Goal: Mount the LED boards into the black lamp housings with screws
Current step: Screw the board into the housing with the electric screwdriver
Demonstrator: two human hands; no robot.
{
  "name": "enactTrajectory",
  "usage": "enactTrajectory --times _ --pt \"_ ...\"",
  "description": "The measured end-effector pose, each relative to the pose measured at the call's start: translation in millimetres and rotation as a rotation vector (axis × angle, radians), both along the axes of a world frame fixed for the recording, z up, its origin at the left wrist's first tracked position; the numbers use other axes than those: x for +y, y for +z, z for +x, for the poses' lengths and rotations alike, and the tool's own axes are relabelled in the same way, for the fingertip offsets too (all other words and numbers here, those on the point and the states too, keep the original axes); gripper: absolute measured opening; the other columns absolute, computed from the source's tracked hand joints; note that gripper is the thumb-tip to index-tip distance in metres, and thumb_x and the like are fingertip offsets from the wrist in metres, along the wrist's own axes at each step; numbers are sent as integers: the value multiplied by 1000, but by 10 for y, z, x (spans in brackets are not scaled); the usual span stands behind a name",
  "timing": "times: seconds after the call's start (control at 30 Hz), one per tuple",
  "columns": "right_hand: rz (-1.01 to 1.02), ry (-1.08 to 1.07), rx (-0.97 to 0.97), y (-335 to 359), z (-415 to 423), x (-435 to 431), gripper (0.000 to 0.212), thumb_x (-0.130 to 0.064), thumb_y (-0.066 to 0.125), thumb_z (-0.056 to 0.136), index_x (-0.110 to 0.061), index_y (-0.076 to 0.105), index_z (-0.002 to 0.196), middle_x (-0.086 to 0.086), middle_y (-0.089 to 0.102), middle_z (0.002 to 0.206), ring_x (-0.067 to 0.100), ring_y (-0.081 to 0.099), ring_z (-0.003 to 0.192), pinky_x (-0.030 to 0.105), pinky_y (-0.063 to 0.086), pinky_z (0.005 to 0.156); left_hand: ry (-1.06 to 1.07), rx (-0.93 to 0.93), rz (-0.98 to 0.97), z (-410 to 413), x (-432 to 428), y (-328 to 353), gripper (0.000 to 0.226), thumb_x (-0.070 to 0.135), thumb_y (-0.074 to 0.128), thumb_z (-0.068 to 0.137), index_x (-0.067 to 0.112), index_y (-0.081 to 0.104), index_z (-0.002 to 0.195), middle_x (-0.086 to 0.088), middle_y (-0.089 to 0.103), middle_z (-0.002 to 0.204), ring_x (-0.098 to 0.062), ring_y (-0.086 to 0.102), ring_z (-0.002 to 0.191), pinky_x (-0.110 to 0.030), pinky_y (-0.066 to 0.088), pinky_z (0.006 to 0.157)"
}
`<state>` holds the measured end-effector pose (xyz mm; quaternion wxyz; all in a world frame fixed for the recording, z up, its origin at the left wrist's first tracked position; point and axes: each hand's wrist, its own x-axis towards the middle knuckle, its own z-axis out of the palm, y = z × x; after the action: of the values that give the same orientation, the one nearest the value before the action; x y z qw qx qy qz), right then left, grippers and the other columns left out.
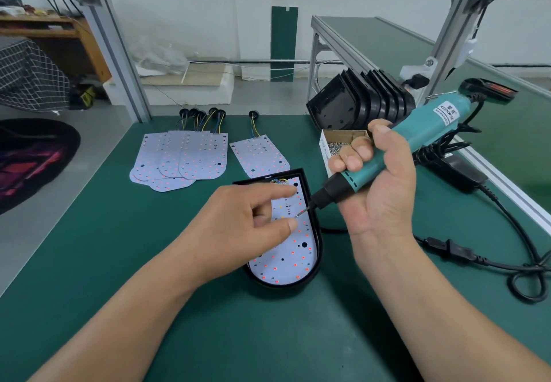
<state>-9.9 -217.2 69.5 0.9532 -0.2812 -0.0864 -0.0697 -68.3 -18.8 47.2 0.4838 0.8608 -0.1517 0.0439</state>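
The forefinger and thumb of my left hand (241,226) are stretched out and apart, pinching nothing. They rest on the LED board (286,259) at frame centre, the thumb tip just beside the driver bit. The fingers of my right hand (372,181) are wrapped round the teal screwdriver (417,140), which is tilted down to the left. The speck at its tip I take for a screw, though it is too small to be sure.

That one board lies seated in one black housing (316,232), wires tucked in at its far end. I can make out no driven screw heads on it, so I judge the fastening here has barely begun. I see no finished lamp.

Left to do:
- One single board (259,157), just above the housing.
- An overlapping pile of boards (179,160) to its left, four or five, too layered to count exactly.
- A leaning row of empty housings (357,101) at upper right, roughly seven.
- One box of screws (337,144), below that row.
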Motion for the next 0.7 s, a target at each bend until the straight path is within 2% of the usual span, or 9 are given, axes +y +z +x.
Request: enactTrajectory --times 0.1,0.17,0.23,0.27,0.3,0.37,0.5,0.53,0.7 --pt "-12 13 5 -6 0 4 9 -13 56 100 -20 56 94 -3 41 65 14 40 52 29 45 55 180 9 -57 100 150 65 45 59 63 79 40 72 119 14 44 59 -4 46 58 -20 44 63" --pt "-38 30 0 -8 -4 17 11 -13 55 99 -21 56 92 -4 41 65 14 40 51 29 44 54 361 66 83 218 279 35 63 71 58 76 36 64 127 16 50 57 -4 51 60 -30 43 63" --pt "-80 57 -15 -15 -16 38 12 -13 55 98 -22 57 91 -4 41 64 13 41 50 29 44 54 453 196 232 281 336 -15 80 80 56 73 28 61 133 7 63 73 -12 57 72 -34 43 67" --pt "-106 74 -22 -20 -26 54 11 -13 55 98 -22 58 92 -4 41 64 13 41 50 29 44 55 464 245 265 300 342 -52 80 83 56 71 27 63 129 0 70 87 -15 59 77 -35 46 70" --pt "-130 94 -29 -29 -39 72 10 -13 55 98 -22 58 94 -4 42 64 13 41 50 29 44 54 458 274 283 306 329 -88 75 84 56 70 28 67 118 -3 72 94 -15 63 80 -37 51 74" --pt "-164 138 -44 -43 -62 102 10 -12 54 98 -21 57 97 -3 41 63 13 42 49 29 44 53 413 297 314 310 267 -135 64 85 56 68 29 70 94 6 74 85 -12 69 80 -41 59 79" --pt "-192 209 -47 -52 -100 161 11 -13 54 95 -21 60 94 -2 40 61 14 40 47 28 43 52 369 260 345 308 169 -150 35 81 59 69 55 60 93 34 67 79 -4 68 73 -33 55 71" --pt "-202 220 -48 -52 -106 167 11 -12 54 95 -21 60 94 -2 39 61 14 40 46 28 43 52 368 263 323 314 157 -147 33 79 60 69 56 61 93 34 68 79 -5 69 74 -33 55 72" --pt "-279 235 -74 -43 -130 172 10 -11 53 92 -19 58 96 0 39 59 16 39 44 28 43 51 345 312 239 392 151 -148 38 70 66 66 37 72 84 14 73 73 -15 72 76 -43 62 80"
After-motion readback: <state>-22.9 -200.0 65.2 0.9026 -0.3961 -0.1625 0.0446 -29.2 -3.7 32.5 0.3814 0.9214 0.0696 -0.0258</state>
